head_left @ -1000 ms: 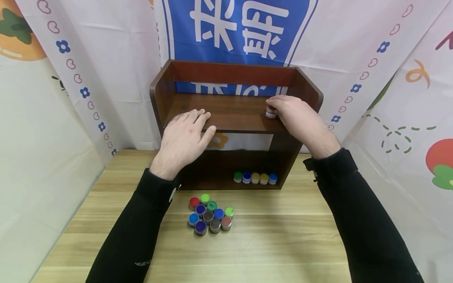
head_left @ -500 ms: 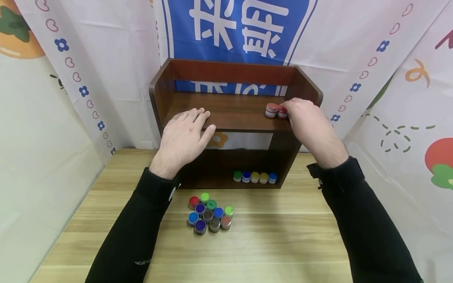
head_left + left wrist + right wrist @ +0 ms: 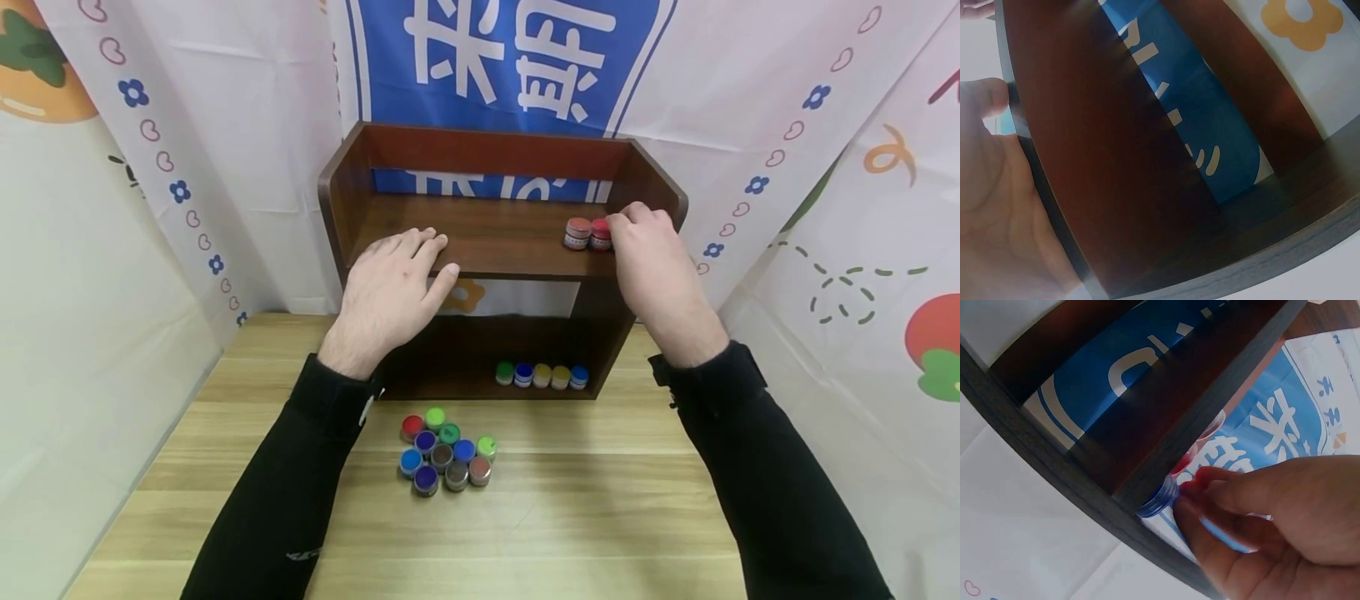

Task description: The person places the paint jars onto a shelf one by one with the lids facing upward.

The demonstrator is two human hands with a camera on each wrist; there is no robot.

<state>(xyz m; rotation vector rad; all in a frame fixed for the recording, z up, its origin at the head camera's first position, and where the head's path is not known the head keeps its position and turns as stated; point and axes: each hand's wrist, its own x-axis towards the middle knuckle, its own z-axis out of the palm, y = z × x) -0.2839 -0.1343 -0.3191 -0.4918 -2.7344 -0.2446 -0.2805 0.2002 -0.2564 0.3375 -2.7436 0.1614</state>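
Note:
My left hand (image 3: 393, 292) lies with fingers extended on the left of the upper board of a dark wooden shelf (image 3: 480, 267). My right hand (image 3: 656, 262) is at the right end of that board. In the right wrist view its curled fingertips pinch the lid area of a small blue paint jar (image 3: 1160, 499). The head view hides this jar behind the hand. Just left of the hand stand a red-lidded paint jar (image 3: 600, 234) and a salmon-lidded paint jar (image 3: 577, 234), side by side.
Several jars stand in a row on the lower shelf, among them a green-lidded jar (image 3: 505, 373) and a blue-lidded jar (image 3: 578, 377). A cluster of jars, including a red-lidded jar (image 3: 412, 427), sits on the wooden table (image 3: 570, 517). Printed cloth (image 3: 255, 100) hangs behind.
My right hand has moved rightward along the upper board, off the salmon-lidded jar and past the red-lidded jar, uncovering both. The left hand stays where it was.

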